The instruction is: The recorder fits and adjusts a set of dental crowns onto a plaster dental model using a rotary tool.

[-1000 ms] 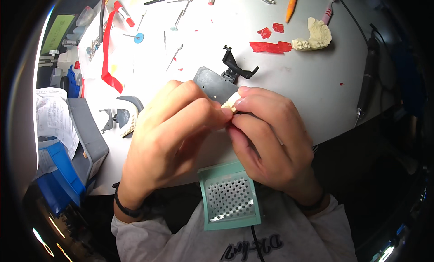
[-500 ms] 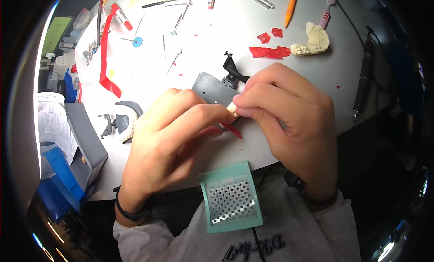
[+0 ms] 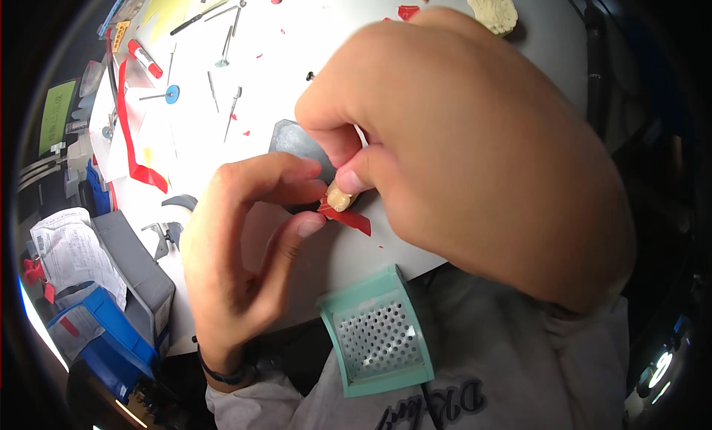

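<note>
My left hand [image 3: 245,259] pinches the end of a small red wax strip [image 3: 348,219] between thumb and fingers. My right hand [image 3: 475,156], raised close to the camera, pinches a small cream tooth-shaped piece [image 3: 340,199] that sits against the same red strip. Both hands hover above a dark grey slab [image 3: 291,139] on the white round table [image 3: 311,44]. The right hand hides much of the table behind it.
A mint-green perforated box [image 3: 378,333] sits at the table's front edge. Thin metal tools [image 3: 231,111], a blue disc on a pin [image 3: 171,95], a long red strip [image 3: 127,126] and a cream dental cast [image 3: 493,6] lie farther back. Grey and blue bins [image 3: 111,311] stand at left.
Both hands have risen toward the camera and now look much larger. The right hand has swung over the centre of the table, covering the black clamp and red pieces seen before.
</note>
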A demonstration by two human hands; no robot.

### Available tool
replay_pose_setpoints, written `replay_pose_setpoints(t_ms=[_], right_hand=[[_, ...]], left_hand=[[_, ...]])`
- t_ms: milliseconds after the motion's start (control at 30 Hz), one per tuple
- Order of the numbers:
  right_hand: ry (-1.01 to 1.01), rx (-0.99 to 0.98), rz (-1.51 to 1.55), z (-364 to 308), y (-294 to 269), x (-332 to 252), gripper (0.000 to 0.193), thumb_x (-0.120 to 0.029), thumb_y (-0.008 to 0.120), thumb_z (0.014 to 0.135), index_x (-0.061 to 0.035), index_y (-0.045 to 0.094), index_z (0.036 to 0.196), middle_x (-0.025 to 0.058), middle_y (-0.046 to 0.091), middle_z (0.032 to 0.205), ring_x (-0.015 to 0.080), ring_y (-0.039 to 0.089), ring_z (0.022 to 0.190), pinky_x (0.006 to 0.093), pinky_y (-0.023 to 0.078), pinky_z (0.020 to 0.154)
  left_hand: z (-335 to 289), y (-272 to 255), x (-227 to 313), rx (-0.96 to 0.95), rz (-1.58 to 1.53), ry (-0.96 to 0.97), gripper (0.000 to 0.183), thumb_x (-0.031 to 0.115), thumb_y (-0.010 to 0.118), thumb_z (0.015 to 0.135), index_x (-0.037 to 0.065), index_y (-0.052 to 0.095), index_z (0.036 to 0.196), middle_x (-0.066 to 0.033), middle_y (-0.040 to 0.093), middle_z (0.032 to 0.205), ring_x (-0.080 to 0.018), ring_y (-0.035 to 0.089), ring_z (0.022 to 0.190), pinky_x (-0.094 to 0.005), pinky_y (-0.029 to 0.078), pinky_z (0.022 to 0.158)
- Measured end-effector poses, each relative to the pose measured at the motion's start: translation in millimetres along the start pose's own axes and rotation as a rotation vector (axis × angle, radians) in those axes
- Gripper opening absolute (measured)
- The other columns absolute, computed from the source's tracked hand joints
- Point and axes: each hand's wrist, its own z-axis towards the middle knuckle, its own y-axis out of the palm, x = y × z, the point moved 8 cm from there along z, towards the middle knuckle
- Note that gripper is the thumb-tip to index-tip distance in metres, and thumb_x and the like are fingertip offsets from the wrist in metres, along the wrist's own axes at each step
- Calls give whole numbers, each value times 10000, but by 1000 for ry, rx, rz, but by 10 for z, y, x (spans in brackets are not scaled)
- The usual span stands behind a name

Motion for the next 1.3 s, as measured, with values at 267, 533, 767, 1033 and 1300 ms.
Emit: replay_pose_setpoints(t_ms=[267, 533, 767, 1033, 1300], right_hand=[[-133, 258, -445, 15, 33, 0, 122, -48, 783, 794, -70, 722, 898, 74, 689, 839, 246, 642, 900, 388, 510, 758], [110, 5, -490, 150, 103, 86, 88, -109, 792, 842, -88, 711, 870, 120, 698, 870, 309, 686, 972, 421, 554, 805], [-169, 190, -479, -105, 24, -13, 106, -114, 787, 855, -65, 701, 892, 159, 692, 846, 345, 703, 863, 429, 551, 786], [-202, 467, -167, -572, 326, 29, 337, -57, 868, 758, -17, 646, 1009, 154, 628, 1211, 286, 693, 944, 372, 595, 817], [-328, 665, -509, -606, 521, 16, 226, 55, 764, 777, 20, 635, 959, 171, 654, 1188, 296, 708, 977, 376, 607, 820]], left_hand=[[26, 33, 47, -141, -7, 3, 482, -115, 701, 883, -63, 569, 1344, -149, 670, 1231, -257, 642, 1183, -370, 449, 1066], [83, 54, 135, -117, 60, 55, 290, -119, 738, 865, 2, 714, 1128, -116, 711, 1048, -272, 680, 989, -362, 520, 914], [83, 66, 243, -47, 262, 153, 278, -92, 787, 815, 41, 770, 1059, -92, 702, 958, -272, 676, 905, -379, 529, 788], [69, 89, 231, -16, 328, 174, 368, -141, 748, 722, 59, 764, 1030, -55, 690, 938, -238, 648, 839, -344, 511, 709], [85, 81, 274, 31, 341, 222, 313, -113, 779, 725, 58, 764, 987, -60, 701, 907, -237, 652, 792, -347, 510, 677]])
